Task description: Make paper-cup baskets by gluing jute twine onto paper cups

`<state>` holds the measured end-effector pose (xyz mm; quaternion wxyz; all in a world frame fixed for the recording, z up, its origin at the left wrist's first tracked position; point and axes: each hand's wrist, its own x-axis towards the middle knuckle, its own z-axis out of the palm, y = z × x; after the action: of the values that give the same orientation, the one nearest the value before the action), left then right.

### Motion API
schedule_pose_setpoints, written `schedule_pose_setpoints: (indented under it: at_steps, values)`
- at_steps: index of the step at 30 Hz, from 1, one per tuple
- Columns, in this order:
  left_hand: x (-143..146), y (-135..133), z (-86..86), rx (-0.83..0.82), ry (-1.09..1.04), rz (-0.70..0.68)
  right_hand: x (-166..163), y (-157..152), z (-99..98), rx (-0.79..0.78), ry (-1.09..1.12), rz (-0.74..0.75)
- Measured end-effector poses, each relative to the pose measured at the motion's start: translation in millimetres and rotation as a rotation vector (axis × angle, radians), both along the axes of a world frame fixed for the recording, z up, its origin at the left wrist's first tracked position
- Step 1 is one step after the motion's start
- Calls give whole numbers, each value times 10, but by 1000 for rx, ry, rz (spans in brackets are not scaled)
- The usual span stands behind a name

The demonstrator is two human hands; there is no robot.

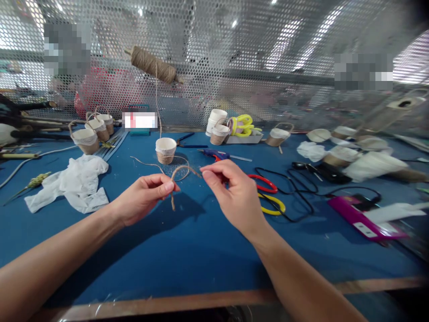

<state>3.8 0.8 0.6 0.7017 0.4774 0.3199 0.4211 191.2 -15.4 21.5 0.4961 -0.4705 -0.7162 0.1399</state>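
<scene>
Above the blue table, my left hand pinches a short curved piece of twine-wrapped cord between thumb and fingers, and one end sticks out below the thumb. My right hand is closed at the fingertips by the other end of this cord, where a thin loose strand of twine loops round. That strand trails off to the left past my left hand. Just beyond the hands stands a small pot, white above and brown below, with no handle seen on it. A twine spool hangs behind, its strand running down to the table.
Several handled pots and white cloth lie left. Behind my right hand are a blue glue gun, pliers and yellow ribbon. Red-and-yellow-handled scissors, black cables and a purple power strip are right.
</scene>
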Motion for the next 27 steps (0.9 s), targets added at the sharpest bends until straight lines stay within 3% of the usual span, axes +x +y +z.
schedule_pose_setpoints:
  at_steps: [2,6,11,13,15,17,19,22,27]
  values:
    - [26,-2,-25,39,-5,78,-41,-50,4,11,-24,65]
    - [99,-53,-71,146,66,129,-144,-106,-47,-204,-91,250]
    - [95,-84,-43,312,278,185,-205,-110,-113,-345,-44,301]
    - [28,-41,4,522,435,241,-189,-104,-104,-362,-31,328]
    - [-53,21,48,900,578,337,-162,-100,-84,-416,-17,390]
    - [-119,74,69,1195,697,300,-139,-100,-65,-499,17,458]
    - [-152,104,64,1364,741,245,-126,-102,-52,-586,65,522]
    - [-151,104,41,1434,731,203,-123,-104,-39,-691,122,594]
    - [-130,71,69,1373,782,171,-118,-96,-37,-795,175,642]
